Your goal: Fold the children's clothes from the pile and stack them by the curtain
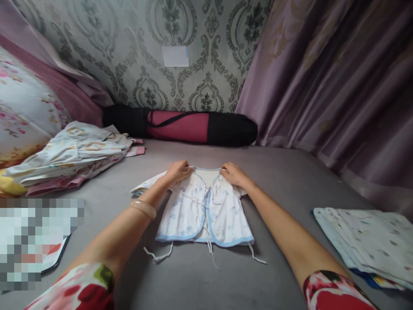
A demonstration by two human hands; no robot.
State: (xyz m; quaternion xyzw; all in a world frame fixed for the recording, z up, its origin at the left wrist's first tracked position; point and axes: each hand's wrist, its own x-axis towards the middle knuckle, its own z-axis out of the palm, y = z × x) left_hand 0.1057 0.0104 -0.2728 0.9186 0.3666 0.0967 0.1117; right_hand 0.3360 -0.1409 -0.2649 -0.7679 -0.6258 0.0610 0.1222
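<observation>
A small white baby shirt [226,215] with blue edging and a faint blue print lies spread on the grey sheet, its front upward. White tie strings run down its middle, and loose ends trail below the hem. My left hand [179,171] pinches the shirt's left shoulder beside the neckline. At the opposite shoulder, my right hand [232,174] is closed on the cloth in the same way. The left sleeve shows beyond my left wrist; most of the right sleeve is hidden under my right hand and wrist.
A pile of clothes [87,146] sits at the left, by a floral pillow [26,103]. Folded cloths [371,241] lie at the right. A black and red long bag [180,127] rests along the wall. Purple curtains [306,64] hang at the right. A blurred-out flat object [54,258] is at lower left.
</observation>
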